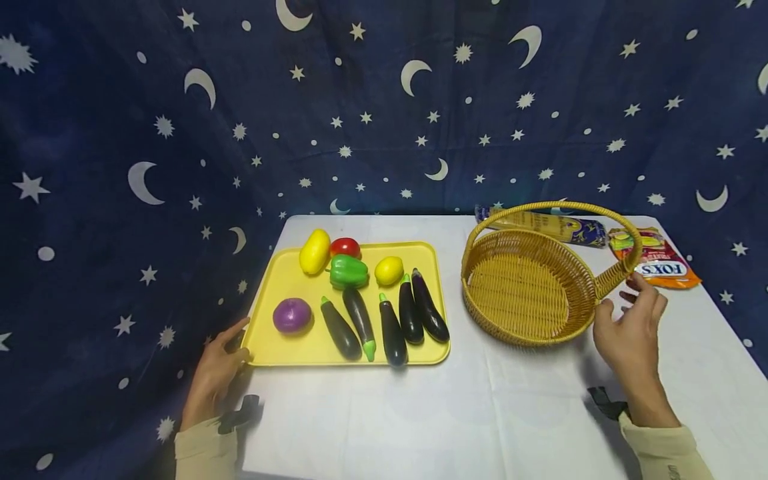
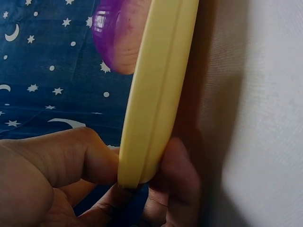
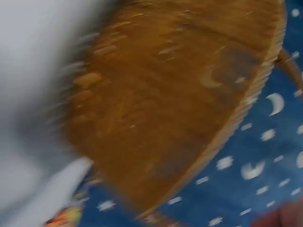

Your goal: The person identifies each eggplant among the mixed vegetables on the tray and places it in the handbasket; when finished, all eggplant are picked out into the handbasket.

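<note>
Worked with two bare hands at a white-covered table (image 1: 480,413), in front of a dark blue curtain (image 1: 372,180) printed with pale moons, stars, sunbursts and dots. Had the same starry fabric beyond the far edge and down the left side, with soft folds in it and faint creases in the white cover.

Pinched the near left corner of a yellow tray (image 1: 270,280) in the left hand (image 1: 216,370), with thumb above and fingers beneath. Held the right hand (image 1: 633,337) beside the right foot of the handle on a wicker basket (image 1: 516,293), with thumb and fingers parted; could not confirm contact, given the blur in the right wrist view.

Showed the tray on the table's left half and the basket to its right, with a narrow strip of white between. Counted five eggplants (image 1: 393,330) along the tray's near side, plus a purple vegetable (image 1: 292,317) at left. Showed toward the back a yellow fruit (image 1: 315,252), a red tomato (image 1: 345,248), a green pepper (image 1: 349,272) and a lemon (image 1: 389,271).

Placed behind the basket: a long packet (image 1: 558,227). Added, near the far right corner, a FOX'S bag (image 1: 660,269).
</note>
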`<state>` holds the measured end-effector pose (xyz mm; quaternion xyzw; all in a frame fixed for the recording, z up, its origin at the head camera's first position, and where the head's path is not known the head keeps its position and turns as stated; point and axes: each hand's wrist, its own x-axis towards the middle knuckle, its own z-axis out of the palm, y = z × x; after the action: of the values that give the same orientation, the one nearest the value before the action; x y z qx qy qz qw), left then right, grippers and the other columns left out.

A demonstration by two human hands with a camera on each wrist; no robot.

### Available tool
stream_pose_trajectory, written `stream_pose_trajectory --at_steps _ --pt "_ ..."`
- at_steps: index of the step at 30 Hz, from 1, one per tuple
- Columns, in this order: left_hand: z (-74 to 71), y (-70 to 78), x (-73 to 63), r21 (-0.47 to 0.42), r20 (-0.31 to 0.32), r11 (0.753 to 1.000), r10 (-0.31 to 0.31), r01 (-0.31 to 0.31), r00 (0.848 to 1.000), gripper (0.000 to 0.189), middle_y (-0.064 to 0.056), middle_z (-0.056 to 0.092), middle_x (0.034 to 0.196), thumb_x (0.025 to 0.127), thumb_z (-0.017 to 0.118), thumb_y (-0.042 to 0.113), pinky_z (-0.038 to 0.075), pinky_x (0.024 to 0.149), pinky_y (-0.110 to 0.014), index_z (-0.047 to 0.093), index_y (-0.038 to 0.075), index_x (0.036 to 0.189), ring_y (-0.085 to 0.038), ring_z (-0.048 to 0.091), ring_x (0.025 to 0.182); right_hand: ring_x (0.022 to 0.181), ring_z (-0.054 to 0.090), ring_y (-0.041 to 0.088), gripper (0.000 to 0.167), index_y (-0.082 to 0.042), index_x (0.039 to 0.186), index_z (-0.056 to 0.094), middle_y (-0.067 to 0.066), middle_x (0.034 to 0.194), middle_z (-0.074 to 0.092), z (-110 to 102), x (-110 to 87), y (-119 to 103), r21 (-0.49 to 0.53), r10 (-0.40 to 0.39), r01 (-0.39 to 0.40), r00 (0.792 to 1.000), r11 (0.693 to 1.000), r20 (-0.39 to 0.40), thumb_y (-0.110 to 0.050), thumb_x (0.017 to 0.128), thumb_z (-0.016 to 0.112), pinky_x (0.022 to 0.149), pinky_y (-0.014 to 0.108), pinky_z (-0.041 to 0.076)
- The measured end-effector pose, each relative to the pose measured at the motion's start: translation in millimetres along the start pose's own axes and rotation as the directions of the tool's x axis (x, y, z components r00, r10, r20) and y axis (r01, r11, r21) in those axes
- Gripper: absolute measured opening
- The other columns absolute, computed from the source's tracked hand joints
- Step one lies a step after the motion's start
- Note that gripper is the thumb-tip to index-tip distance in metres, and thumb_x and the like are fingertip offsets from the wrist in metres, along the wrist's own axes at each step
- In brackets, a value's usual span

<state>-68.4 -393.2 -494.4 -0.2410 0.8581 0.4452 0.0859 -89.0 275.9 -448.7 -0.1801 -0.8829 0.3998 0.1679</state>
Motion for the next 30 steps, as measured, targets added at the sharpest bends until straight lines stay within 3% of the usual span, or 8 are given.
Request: stream_pose_trajectory --at_steps 2,3,7,11,14,17,21,30 --pt "1.4 0.0 0.8 -0.019 0.002 1.000 -0.002 0.002 1.000 0.085 -0.023 0.037 0.154 0.087 0.057 0.000 0.043 0.052 -0.031 0.038 0.025 0.167 -0.020 0.053 0.072 0.142 0.043 0.025 0.066 -0.015 0.163 0.031 0.011 0.157 0.034 4 -11.9 -22 0.103 -0.110 0.131 0.976 0.986 -0.189 -0.006 0.098 0.045 0.113 0.027 0.034" --pt "2.3 0.0 1.0 -0.027 0.001 1.000 0.002 -0.002 1.000 0.085 -0.023 0.037 0.154 0.088 0.057 0.000 0.044 0.054 -0.031 0.038 0.024 0.167 -0.021 0.055 0.077 0.140 0.042 0.017 0.064 -0.013 0.159 0.037 0.004 0.154 0.037 7 -18.0 -33 0.138 -0.187 0.230 0.944 0.963 -0.272 -0.003 0.096 0.046 0.110 0.022 0.031" --pt "4.4 -1.4 -0.3 -0.042 0.008 0.999 0.011 -0.010 1.000 0.085 -0.022 0.037 0.155 0.088 0.059 -0.001 0.046 0.057 -0.029 0.038 0.023 0.167 -0.022 0.057 0.085 0.132 0.042 0.002 0.057 0.005 0.146 0.052 -0.003 0.145 0.047 23 -42.0 -72 0.222 -0.469 0.559 0.810 0.799 -0.353 0.009 0.089 0.049 0.107 0.019 0.034" --pt "3.5 -0.4 -2.0 -0.026 -0.002 0.999 0.025 -0.025 1.000 0.085 -0.023 0.038 0.155 0.087 0.058 -0.001 0.045 0.054 -0.028 0.039 0.023 0.166 -0.016 0.053 0.074 0.120 0.057 0.016 0.052 0.011 0.140 0.055 0.018 0.133 0.060 58 -63.7 -91 0.273 -0.675 0.680 0.727 0.681 -0.127 0.014 0.089 0.056 0.101 0.019 0.043" --pt "2.6 -0.7 -3.0 -0.031 -0.006 0.999 0.030 -0.030 1.000 0.086 -0.023 0.038 0.156 0.086 0.057 -0.002 0.044 0.053 -0.028 0.039 0.023 0.166 -0.014 0.051 0.070 0.117 0.060 0.027 0.053 0.004 0.144 0.054 0.022 0.135 0.058 91 -78.2 -97 0.225 -0.741 0.709 0.661 0.668 0.118 0.007 0.093 0.063 0.097 0.028 0.052" --pt "2.0 -0.3 -2.9 -0.032 -0.012 0.999 0.031 -0.032 0.999 0.086 -0.022 0.038 0.155 0.085 0.057 -0.002 0.043 0.050 -0.027 0.040 0.024 0.166 -0.013 0.048 0.063 0.123 0.060 0.034 0.060 -0.001 0.153 0.048 0.022 0.140 0.054 120 -87.1 -102 0.129 -0.705 0.706 0.638 0.696 0.309 -0.005 0.097 0.069 0.099 0.046 0.055" --pt "1.9 -0.7 -2.3 -0.029 -0.009 0.999 0.042 -0.042 0.999 0.084 -0.023 0.037 0.154 0.086 0.057 -0.001 0.042 0.050 -0.027 0.040 0.022 0.166 -0.013 0.048 0.063 0.128 0.055 0.043 0.070 -0.001 0.159 0.043 0.028 0.145 0.050 148 -89.8 -106 0.018 -0.613 0.679 0.652 0.734 0.447 -0.014 0.097 0.074 0.102 0.056 0.049" --pt "4.0 -0.2 -4.5 -0.057 -0.005 0.998 0.028 -0.029 1.000 0.084 -0.023 0.034 0.155 0.087 0.058 -0.004 0.046 0.055 -0.027 0.039 0.019 0.166 -0.016 0.054 0.079 0.120 0.052 0.042 0.072 0.001 0.155 0.048 0.030 0.139 0.053 171 -86.6 -102 -0.059 -0.535 0.667 0.644 0.743 0.546 -0.010 0.091 0.080 0.093 0.050 0.044"
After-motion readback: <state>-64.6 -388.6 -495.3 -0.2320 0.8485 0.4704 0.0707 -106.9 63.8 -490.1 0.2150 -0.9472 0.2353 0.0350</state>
